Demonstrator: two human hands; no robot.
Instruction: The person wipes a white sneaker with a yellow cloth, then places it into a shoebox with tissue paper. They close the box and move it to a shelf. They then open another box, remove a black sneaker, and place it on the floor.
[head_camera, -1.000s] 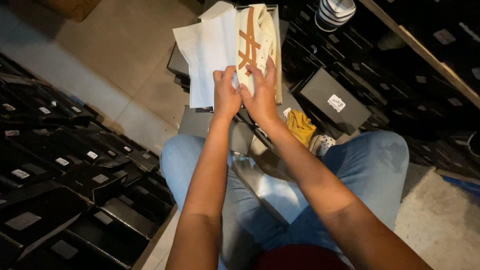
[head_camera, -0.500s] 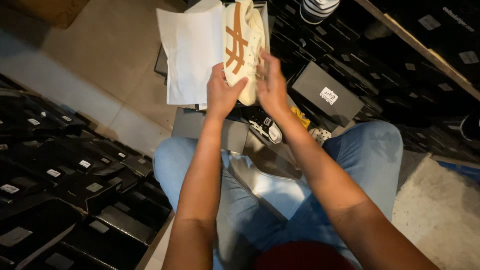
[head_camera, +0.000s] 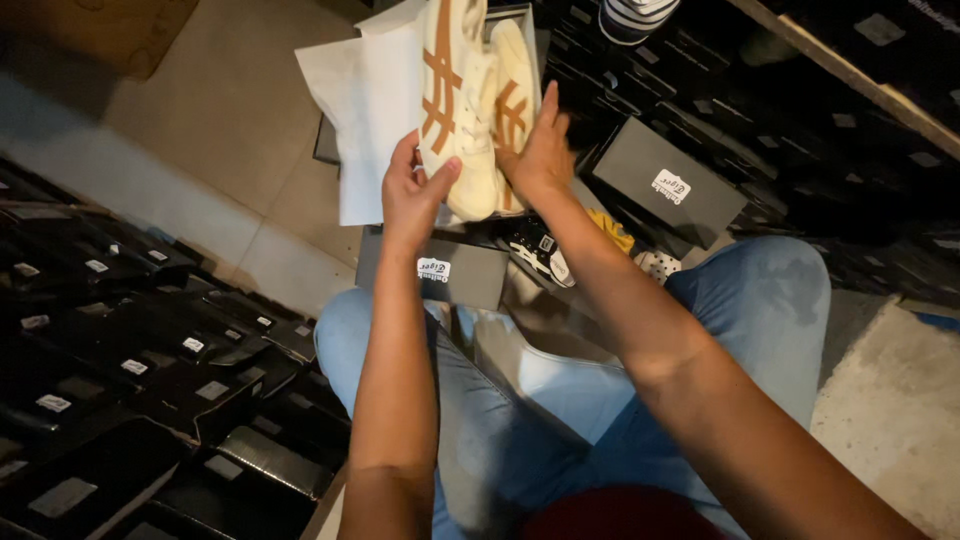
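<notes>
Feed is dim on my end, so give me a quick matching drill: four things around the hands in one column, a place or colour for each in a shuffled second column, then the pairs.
Things:
1. left hand
2. right hand
3. tissue paper
4. grey shoebox

Descriptions:
A. white sheet left of the shoes
B. lies closed, right of the hands
C. grips the heel of the nearer cream shoe
D. flat against the farther cream shoe

Pairs: 1-C, 2-D, 3-A, 4-B

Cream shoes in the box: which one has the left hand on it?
The left-side cream shoe, gripped at its heel end by the left hand. The other cream shoe, nearer the dark boxes on the right, is under the right hand.
</notes>
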